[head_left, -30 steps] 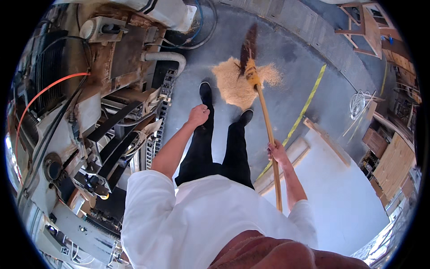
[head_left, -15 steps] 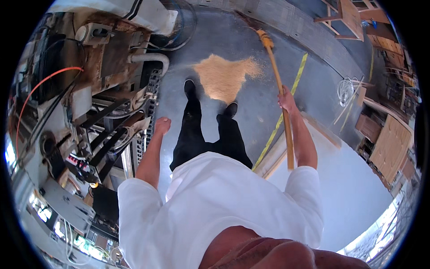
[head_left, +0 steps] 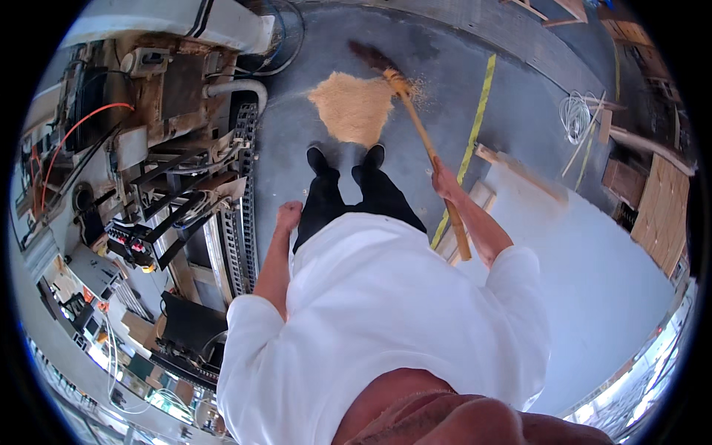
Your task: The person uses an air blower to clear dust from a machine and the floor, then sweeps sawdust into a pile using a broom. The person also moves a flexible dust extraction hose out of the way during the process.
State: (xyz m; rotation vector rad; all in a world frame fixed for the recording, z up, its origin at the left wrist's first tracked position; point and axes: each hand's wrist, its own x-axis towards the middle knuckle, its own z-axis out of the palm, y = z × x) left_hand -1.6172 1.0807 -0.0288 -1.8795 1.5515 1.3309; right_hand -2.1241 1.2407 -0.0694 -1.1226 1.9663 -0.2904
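Note:
My right hand (head_left: 445, 180) is closed round the wooden handle of a broom (head_left: 420, 126). Its dark brush end reaches out ahead, at the far right side of a sawdust pile (head_left: 352, 107), with the yellow binding close to the pile's edge. The heap is pale and spread on the grey floor just beyond my black shoes. By my left thigh hangs my left hand (head_left: 288, 215), curled into a loose fist with nothing showing in it.
A large machine (head_left: 178, 89) with hoses and a cable chain (head_left: 245, 163) lines my left. Yellow floor tape (head_left: 477, 111) and a big white panel (head_left: 571, 274) lie to the right. Coiled wire (head_left: 574, 117) and wooden boards are farther right.
The broom's brush end has swung left and nearer, to the sawdust's right side. My feet are now side by side, and my left hand has come closer to my thigh.

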